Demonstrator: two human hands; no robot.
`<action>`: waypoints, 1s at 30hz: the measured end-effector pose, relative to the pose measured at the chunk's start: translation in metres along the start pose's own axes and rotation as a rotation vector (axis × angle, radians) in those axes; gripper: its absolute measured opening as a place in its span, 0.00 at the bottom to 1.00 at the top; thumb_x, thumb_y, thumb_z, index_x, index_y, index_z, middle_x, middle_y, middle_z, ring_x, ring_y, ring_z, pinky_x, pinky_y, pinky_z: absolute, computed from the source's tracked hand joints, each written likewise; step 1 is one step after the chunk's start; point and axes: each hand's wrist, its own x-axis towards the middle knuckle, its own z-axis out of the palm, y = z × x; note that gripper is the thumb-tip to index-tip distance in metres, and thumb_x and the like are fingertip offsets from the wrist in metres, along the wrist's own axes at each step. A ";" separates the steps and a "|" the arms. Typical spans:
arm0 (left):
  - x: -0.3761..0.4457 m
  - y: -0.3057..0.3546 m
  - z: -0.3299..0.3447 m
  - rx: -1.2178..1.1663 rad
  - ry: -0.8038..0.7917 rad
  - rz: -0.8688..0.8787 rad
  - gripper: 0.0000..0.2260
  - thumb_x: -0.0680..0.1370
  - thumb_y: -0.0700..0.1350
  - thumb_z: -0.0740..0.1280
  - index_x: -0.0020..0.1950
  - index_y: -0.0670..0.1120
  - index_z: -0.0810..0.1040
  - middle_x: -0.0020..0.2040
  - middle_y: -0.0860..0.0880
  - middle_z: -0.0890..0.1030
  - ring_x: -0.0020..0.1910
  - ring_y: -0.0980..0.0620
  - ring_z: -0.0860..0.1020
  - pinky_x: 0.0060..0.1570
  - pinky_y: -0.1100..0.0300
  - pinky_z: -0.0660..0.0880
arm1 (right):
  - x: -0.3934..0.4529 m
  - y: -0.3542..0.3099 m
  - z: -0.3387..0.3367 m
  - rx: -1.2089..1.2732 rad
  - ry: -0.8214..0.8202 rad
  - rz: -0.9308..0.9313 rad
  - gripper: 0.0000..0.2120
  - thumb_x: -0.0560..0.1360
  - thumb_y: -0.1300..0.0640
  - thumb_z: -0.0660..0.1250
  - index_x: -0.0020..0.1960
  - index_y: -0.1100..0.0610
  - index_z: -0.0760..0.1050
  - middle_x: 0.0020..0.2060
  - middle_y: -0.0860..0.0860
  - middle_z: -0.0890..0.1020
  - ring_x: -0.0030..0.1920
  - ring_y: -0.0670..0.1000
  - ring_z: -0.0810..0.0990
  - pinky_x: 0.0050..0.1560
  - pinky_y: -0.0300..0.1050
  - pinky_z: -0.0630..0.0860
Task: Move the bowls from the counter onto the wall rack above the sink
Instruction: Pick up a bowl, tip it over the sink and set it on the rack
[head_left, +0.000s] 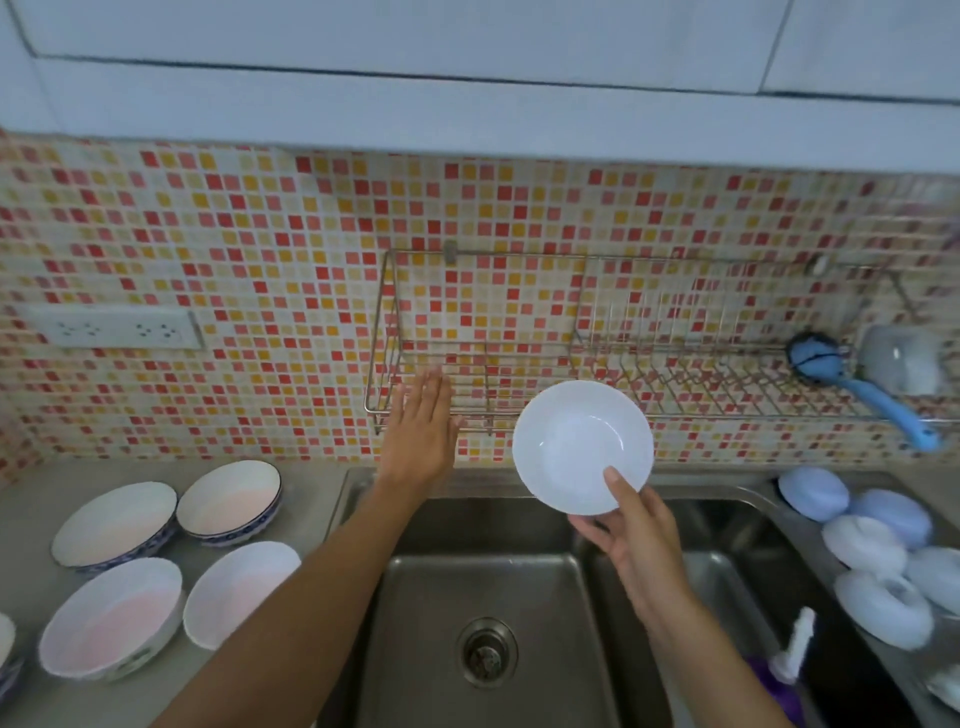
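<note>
The right hand (631, 540) pinches a white bowl (583, 447) by its near rim — thumb inside, fingers beneath — over the sink (363, 519). The rack (488, 364) lies at eleven o'clock from it, nearer the left hand (421, 431), flat and spread.

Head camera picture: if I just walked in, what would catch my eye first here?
Probably the white bowl held up over the sink by the right hand, just below the wire rack on the bright red and yellow tiled wall. The left hand is open and flat by the rack's left end. Four more bowls wait on the counter at the left.
</note>
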 end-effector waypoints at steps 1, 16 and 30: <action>-0.001 0.000 0.001 -0.002 0.002 0.001 0.27 0.82 0.56 0.39 0.76 0.45 0.38 0.77 0.47 0.37 0.73 0.48 0.32 0.71 0.50 0.32 | 0.003 -0.004 0.003 0.014 -0.006 0.014 0.27 0.68 0.52 0.72 0.67 0.54 0.73 0.60 0.52 0.81 0.55 0.55 0.83 0.43 0.50 0.83; 0.000 -0.003 -0.004 -0.040 -0.018 0.041 0.32 0.77 0.63 0.35 0.75 0.47 0.36 0.75 0.51 0.36 0.73 0.51 0.32 0.69 0.56 0.26 | 0.110 -0.069 0.070 -0.287 0.010 -0.181 0.36 0.68 0.57 0.77 0.70 0.40 0.65 0.72 0.52 0.66 0.66 0.61 0.72 0.46 0.59 0.83; 0.001 -0.004 -0.001 -0.078 0.001 0.037 0.32 0.78 0.64 0.41 0.76 0.48 0.38 0.77 0.51 0.40 0.74 0.52 0.35 0.69 0.54 0.28 | 0.180 -0.044 0.068 -1.641 -0.149 -0.689 0.46 0.68 0.64 0.77 0.77 0.44 0.57 0.71 0.58 0.60 0.69 0.62 0.67 0.58 0.54 0.78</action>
